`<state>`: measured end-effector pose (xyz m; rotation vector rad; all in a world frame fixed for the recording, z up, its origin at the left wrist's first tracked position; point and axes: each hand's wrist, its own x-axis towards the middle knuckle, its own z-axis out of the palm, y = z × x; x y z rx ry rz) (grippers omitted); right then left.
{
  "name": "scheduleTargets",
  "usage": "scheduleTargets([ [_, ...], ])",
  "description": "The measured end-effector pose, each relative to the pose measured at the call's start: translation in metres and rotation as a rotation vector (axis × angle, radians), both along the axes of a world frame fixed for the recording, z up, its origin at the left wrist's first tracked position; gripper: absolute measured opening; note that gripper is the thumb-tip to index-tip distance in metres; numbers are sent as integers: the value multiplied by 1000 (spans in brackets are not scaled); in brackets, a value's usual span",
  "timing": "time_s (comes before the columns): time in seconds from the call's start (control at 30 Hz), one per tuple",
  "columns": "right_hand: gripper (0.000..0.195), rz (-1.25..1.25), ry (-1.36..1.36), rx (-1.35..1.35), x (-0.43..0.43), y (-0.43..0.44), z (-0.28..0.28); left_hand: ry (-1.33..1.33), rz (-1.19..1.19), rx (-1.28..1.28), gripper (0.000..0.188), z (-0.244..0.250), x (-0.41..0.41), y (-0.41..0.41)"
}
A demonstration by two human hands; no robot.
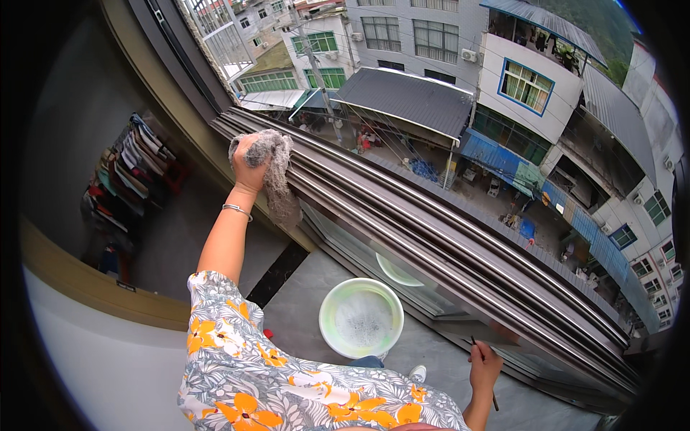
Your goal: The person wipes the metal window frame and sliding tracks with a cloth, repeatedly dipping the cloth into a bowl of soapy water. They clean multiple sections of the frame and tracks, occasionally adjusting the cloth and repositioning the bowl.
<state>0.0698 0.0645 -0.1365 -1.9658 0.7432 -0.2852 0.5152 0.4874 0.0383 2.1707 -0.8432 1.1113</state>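
Note:
My left hand (249, 164) grips a wet-looking grey cloth (280, 178) at the left end of the window track (388, 215). Part of the cloth hangs down over the inner edge of the frame. The track has several parallel metal rails running off to the lower right. My right hand (485, 365) is closed around a thin dark stick (495, 401), low on the right, beside the glass below the track. The stick's tip pokes up above the fingers, and its other end shows below the hand.
A pale green basin (362, 318) of sudsy water stands before me at the glass panel (345, 237). Grey tiles (299, 301) cover the floor. Clothes on a rack (129, 172) show through the doorway at left. Beyond the sill is a drop to a street with roofs (404, 99).

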Motion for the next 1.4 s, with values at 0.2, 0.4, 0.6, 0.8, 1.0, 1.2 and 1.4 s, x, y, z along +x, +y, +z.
scheduleTargets([
  [0.2,15,72,21,-31,29,49,11,141,203,-1,34,4,81,76],
  [0.4,16,198,-38,-245,31,71,4,4,576,-121,27,42,123,110],
  [0.6,15,124,100,-205,16,62,26,-91,30,-1447,23,66,80,138],
  [0.8,17,181,86,-65,27,55,13,460,54,-1487,26,-43,-47,117],
  [1.0,84,579,129,191,88,72,3,1475,-107,-1444,28,-172,-215,-65],
  [1.2,69,706,83,651,112,79,-59,2052,-604,-953,58,-140,-282,-172],
  [1.4,40,548,190,422,87,31,-70,712,156,-612,20,-21,-128,-59],
])
